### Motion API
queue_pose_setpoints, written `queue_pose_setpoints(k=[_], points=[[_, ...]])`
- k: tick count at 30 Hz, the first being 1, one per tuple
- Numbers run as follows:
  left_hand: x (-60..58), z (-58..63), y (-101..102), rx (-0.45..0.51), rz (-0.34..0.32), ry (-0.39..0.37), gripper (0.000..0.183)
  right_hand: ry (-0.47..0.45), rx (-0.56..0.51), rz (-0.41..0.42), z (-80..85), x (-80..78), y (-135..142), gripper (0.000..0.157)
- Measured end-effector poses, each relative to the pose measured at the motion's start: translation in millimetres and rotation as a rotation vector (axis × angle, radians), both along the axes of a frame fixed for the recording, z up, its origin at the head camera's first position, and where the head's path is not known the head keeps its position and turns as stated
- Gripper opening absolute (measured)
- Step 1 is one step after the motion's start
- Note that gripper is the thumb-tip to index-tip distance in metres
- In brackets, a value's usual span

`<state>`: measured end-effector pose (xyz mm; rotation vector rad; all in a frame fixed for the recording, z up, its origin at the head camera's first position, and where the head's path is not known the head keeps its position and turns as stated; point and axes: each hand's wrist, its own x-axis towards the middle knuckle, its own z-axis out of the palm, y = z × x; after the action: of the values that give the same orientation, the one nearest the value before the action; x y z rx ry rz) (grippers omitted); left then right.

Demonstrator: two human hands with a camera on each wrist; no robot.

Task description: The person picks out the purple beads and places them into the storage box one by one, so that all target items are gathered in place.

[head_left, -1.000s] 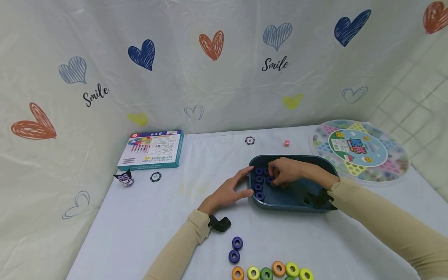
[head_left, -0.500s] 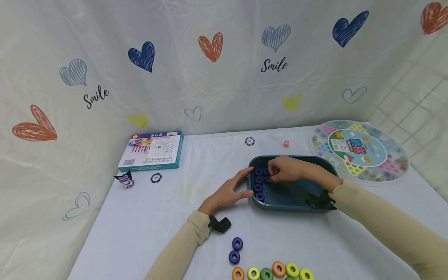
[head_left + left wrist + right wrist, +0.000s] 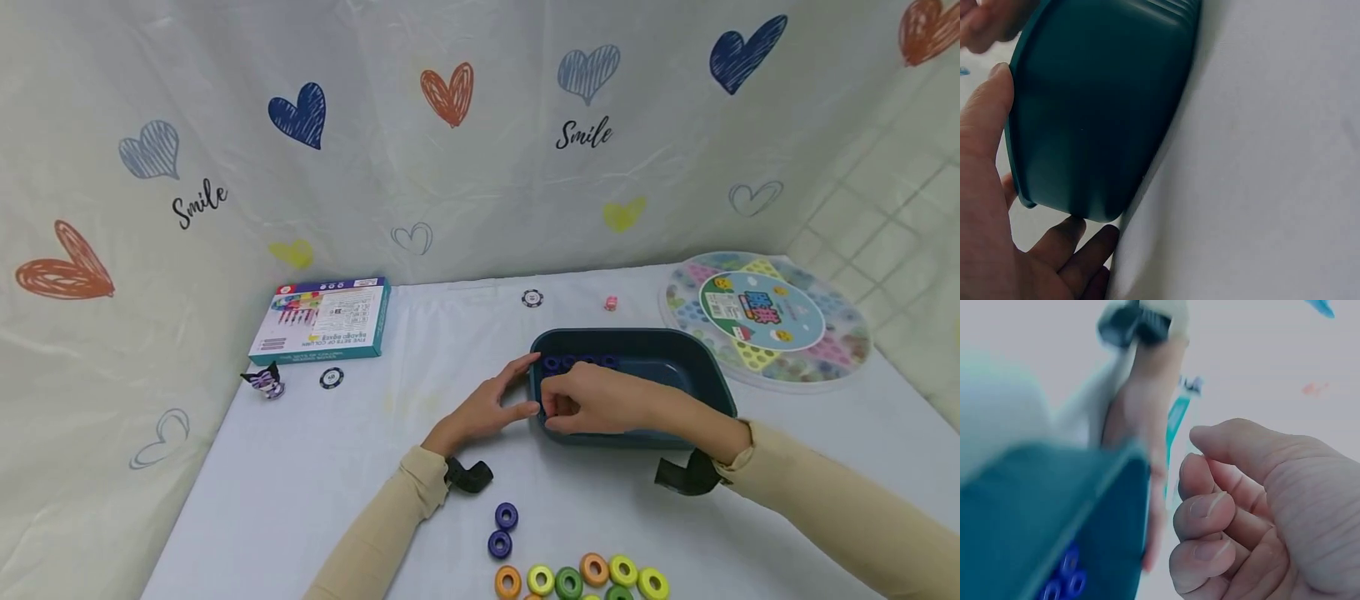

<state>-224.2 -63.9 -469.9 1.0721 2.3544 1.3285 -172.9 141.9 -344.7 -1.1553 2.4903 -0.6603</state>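
Note:
My left hand (image 3: 483, 408) spans the left end of a dark teal tray (image 3: 660, 438), its index finger and thumb at the rim. In the left wrist view the thumb tip touches the rim while other fingers rest against the tray's outer wall. My right hand (image 3: 600, 400) is over the tray's left part with its fingers curled. Nothing shows between its thumb (image 3: 1229, 444) and fingers in the right wrist view. Several dark purple ring beads (image 3: 551, 363) lie along the tray's back wall; the right hand hides part of the tray floor.
Two purple ring beads (image 3: 500, 544) lie on the white table in front, near several orange, yellow and green ones (image 3: 568, 582). Behind are a game box (image 3: 318, 321), a small figurine (image 3: 266, 382), two poker chips (image 3: 332, 377), a pink trinket (image 3: 611, 303) and a round board (image 3: 765, 325).
My right hand has moved from the beads near the tray's back to its left front, coming nearer the left hand. The left hand stays at the tray's left end.

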Motion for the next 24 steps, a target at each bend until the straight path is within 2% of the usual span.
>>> queue_pose_setpoints(k=[4,11,14,16,18,21,24], points=[[0.0,1.9,0,0.0,-0.003,0.03,0.071,-0.028,0.045,0.056,-1.2,18.1,-18,0.008],[11.7,29.9,-2,0.052,-0.055,0.01,0.07,-0.076,0.095,0.176,-21.2,37.2,-40,0.011],[5.7,18.4,-1,0.045,-0.048,0.021,0.071,-0.088,0.095,0.232,-31.9,39.9,-44,0.018],[6.1,18.5,-1,0.041,-0.043,0.022,0.071,-0.097,0.086,0.267,-38.4,40.9,-47,0.024],[7.1,19.7,-1,0.03,-0.037,0.025,0.07,-0.094,0.066,0.306,-45.1,41.5,-49,0.027],[15.0,34.0,-3,0.021,-0.047,0.012,0.069,-0.088,0.039,0.348,-53.5,42.9,-52,0.027],[14.8,31.8,-2,0.027,-0.051,0.009,0.069,-0.086,0.022,0.355,-59.3,44.5,-53,0.024]])
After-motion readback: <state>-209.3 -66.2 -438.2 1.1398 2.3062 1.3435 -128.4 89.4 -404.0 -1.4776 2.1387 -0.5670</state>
